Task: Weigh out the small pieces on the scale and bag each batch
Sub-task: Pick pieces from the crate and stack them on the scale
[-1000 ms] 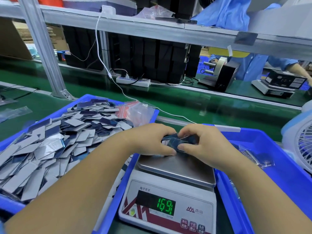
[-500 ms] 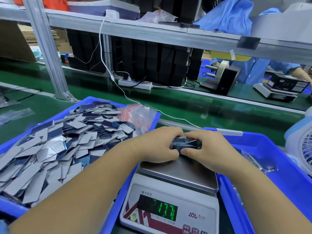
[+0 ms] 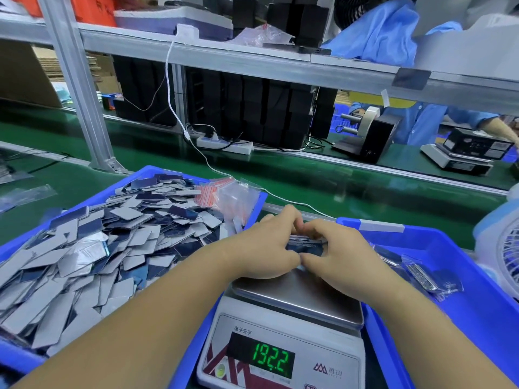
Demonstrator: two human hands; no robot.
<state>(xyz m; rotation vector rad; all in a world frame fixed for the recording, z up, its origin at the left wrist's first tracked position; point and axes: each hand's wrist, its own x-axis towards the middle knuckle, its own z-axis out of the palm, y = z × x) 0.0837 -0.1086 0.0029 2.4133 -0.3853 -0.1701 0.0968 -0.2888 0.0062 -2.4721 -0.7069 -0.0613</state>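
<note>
Green bench, scale (image 3: 283,327), both hands (image 3: 266,248) gripping stacked pieces (image 3: 304,244)

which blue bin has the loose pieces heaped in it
The blue bin on the left, heaped with loose pieces; the right blue bin holds bagged batches.
</note>
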